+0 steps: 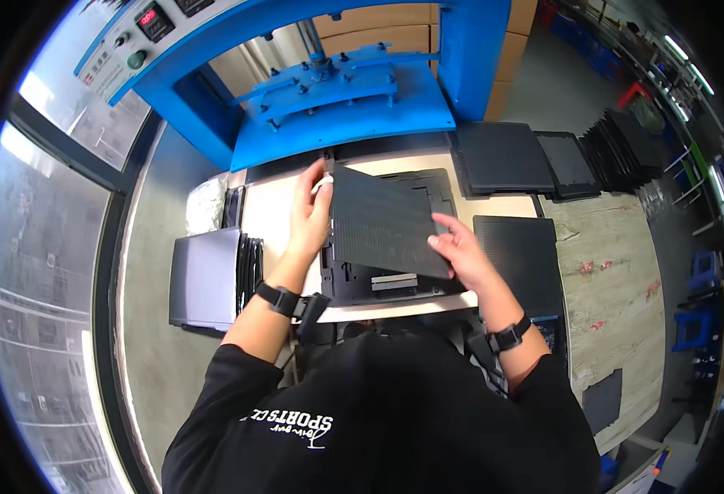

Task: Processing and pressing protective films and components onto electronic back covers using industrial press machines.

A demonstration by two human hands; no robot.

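A thin dark rectangular panel (383,218) with fine ribs is tilted between my two hands. My left hand (308,214) is closed at its left edge near the far corner, and a small white bit shows at the fingertips. On the right edge, toward the near corner, my right hand (461,251) pinches the panel between thumb and fingers. Beneath it lies a black flat frame (347,288) with cut-outs, mostly hidden by the panel. A pale silver strip (395,282) shows near the frame's front edge.
A blue press (345,123) with a bolted plate stands just beyond the frame. At the left, dark panels (205,276) stand stacked beside a clear plastic bag (205,206). More dark panels (502,156) lie at the far right, with another panel (518,255) nearer on the right.
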